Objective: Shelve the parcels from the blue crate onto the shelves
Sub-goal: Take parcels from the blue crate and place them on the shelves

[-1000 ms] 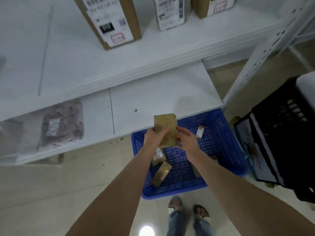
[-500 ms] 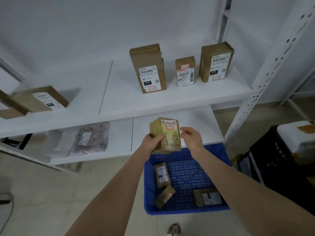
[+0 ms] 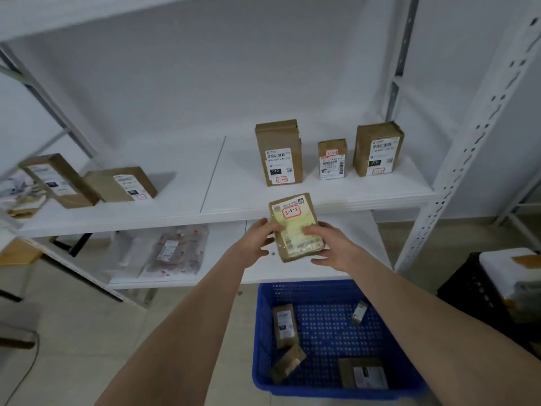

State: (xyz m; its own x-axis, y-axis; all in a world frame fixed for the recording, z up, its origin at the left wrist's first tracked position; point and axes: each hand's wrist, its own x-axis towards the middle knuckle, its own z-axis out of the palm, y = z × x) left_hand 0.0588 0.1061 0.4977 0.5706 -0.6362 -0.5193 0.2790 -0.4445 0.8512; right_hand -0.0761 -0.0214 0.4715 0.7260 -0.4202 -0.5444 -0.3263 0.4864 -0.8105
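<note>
You're clutching a parcel in left grip and right grip, at the shelf edge; blue crate's holding four more.

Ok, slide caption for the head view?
Left hand and right hand hold a labelled parcel before the shelf, above the blue crate.

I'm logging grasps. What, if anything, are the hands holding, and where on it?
One brown labelled parcel: the left hand grips its left edge, the right hand its lower right edge.
</note>
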